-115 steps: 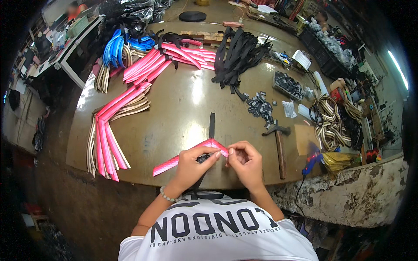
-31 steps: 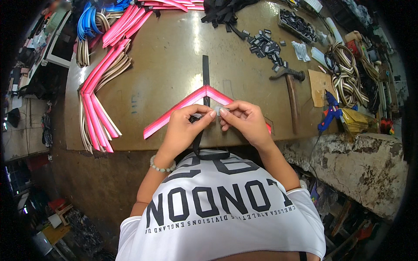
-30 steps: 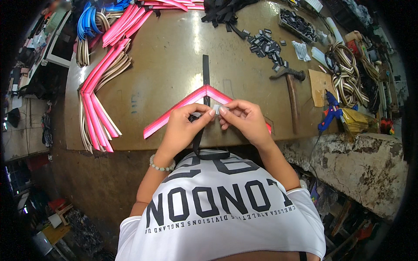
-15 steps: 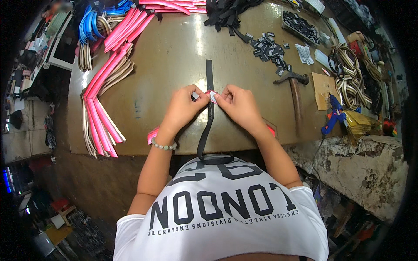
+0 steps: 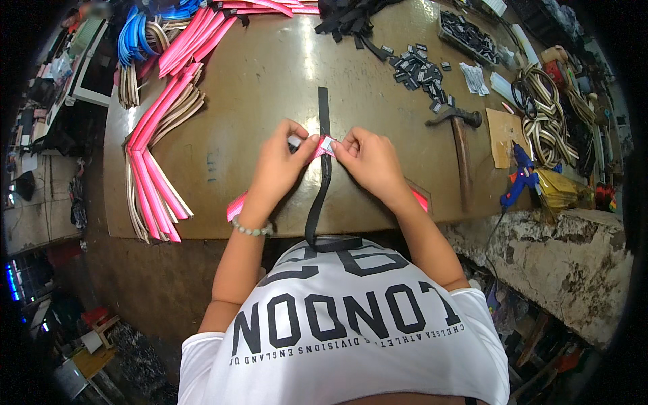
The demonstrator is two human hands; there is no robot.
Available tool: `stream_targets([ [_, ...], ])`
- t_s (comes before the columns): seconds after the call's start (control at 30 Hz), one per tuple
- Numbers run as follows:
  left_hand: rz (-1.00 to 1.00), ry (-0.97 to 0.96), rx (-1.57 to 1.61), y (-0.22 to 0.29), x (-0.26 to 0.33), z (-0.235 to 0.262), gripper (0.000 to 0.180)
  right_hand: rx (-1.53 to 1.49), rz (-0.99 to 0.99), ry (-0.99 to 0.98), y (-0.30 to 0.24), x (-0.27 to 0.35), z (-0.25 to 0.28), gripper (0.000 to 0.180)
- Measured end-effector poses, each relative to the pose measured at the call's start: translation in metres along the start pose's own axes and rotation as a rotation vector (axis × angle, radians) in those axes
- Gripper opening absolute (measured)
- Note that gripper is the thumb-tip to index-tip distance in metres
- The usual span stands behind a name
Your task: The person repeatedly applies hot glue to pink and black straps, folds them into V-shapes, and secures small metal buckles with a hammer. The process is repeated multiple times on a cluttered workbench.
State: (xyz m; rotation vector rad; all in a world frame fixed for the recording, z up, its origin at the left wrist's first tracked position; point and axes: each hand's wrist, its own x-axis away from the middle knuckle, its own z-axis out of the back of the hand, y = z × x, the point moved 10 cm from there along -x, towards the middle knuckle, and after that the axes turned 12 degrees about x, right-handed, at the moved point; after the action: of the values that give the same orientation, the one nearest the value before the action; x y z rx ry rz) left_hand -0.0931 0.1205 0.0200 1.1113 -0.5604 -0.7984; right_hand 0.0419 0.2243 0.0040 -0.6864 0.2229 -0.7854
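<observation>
My left hand and my right hand meet at the middle of the table, fingers pinched. Between them a bent pink strip lies across a long black strap. A small whitish tag sits where strip and strap cross, with my right thumb and finger at its edge. My left thumb presses the strip just beside it. Another small dark-and-white piece shows within my left fingers. Toward me, the strap curves down to my shirt. My hands and forearms hide much of the strip.
Pink and cream bent strips lie at left, with blue strips behind. Several small black tags are heaped at back right, near a full tray. A hammer, cardboard and blue glue gun lie right.
My left fingers have lifted and spread a little, uncovering more of the pink strip. My right fingers have shifted slightly at the tag, which shows more plainly.
</observation>
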Motion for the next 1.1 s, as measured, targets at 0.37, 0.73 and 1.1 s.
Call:
stream_targets([
  [0.37, -0.231, -0.130, 0.017, 0.015, 0.022, -0.016, 0.016, -0.013, -0.006, -0.029, 0.002, -0.002, -0.001, 0.025],
  [0.73, 0.004, -0.077, -0.076, -0.002, -0.003, -0.011, 0.021, 0.016, 0.067, 0.001, -0.011, 0.003, 0.006, 0.021],
  [1.1, -0.035, -0.014, -0.061, -0.001, 0.007, -0.012, 0.026, -0.138, 0.359, -0.030, -0.026, -0.058, -0.001, 0.017],
])
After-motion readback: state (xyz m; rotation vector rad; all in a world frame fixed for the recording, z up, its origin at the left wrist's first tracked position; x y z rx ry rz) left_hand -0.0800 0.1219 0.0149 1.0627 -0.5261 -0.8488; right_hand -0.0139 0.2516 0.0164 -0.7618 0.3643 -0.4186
